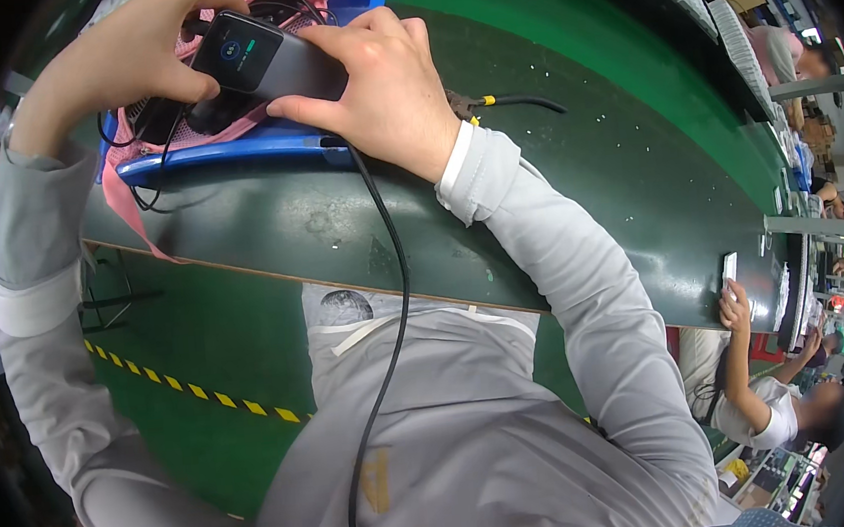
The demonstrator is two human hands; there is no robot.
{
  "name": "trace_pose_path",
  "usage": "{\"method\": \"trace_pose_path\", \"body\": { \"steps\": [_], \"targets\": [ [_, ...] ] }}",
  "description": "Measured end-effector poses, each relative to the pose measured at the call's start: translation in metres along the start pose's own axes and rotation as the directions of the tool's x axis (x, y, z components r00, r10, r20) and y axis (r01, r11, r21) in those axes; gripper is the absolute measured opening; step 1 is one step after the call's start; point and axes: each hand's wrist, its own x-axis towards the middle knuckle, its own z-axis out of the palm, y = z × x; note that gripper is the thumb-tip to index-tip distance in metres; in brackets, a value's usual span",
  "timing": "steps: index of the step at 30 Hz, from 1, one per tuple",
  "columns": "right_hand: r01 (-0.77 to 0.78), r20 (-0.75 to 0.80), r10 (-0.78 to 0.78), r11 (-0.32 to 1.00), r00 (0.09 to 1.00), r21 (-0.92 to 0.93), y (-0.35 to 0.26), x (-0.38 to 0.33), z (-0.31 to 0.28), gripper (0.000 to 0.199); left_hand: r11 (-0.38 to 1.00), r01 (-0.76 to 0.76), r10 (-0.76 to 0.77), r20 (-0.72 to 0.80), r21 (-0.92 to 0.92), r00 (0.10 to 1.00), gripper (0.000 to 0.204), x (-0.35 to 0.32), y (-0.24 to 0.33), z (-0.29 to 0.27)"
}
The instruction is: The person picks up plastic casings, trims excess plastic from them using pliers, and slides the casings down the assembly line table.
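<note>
Gripping a grey device (269,61) (long axis left-right, screen end leftward), both hands, left hand (128,53) and right hand (382,91), clasp it.

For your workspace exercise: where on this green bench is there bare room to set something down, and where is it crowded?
Bare green bench lies right of the right hand, past the yellow-tipped cable. Crowded: the blue tray under both hands, with the grey device, pink mesh and cords.

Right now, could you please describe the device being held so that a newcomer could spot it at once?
On the green workbench sits a blue tray lined with pink mesh. Above it, the left hand and right hand hold a dark grey block-shaped device. Unlike the black cables around it, it has a lit screen on one end.
</note>
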Motion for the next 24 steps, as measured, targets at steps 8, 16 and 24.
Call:
{"method": "trace_pose_path", "body": {
  "steps": [8,16,24],
  "targets": [
    [0.053,0.141,-0.035,0.990,0.989,-0.128,0.015,-0.034,-0.052,0.033,0.993,-0.084,0.074,-0.111,-0.088,0.991,0.068,0.009,-0.078,0.044],
    [-0.276,-0.048,0.399,0.538,0.916,-0.796,0.112,-0.240,-0.348,0.063,0.985,-0.132,0.115,-0.151,-0.113,0.982,0.035,0.009,0.020,0.024],
    [-0.882,-0.391,0.855,0.146,0.341,-0.449,0.127,-0.398,-0.457,0.074,0.997,-0.062,0.046,-0.290,-0.045,0.956,0.069,-0.026,-0.009,0.037]
  ]
}}
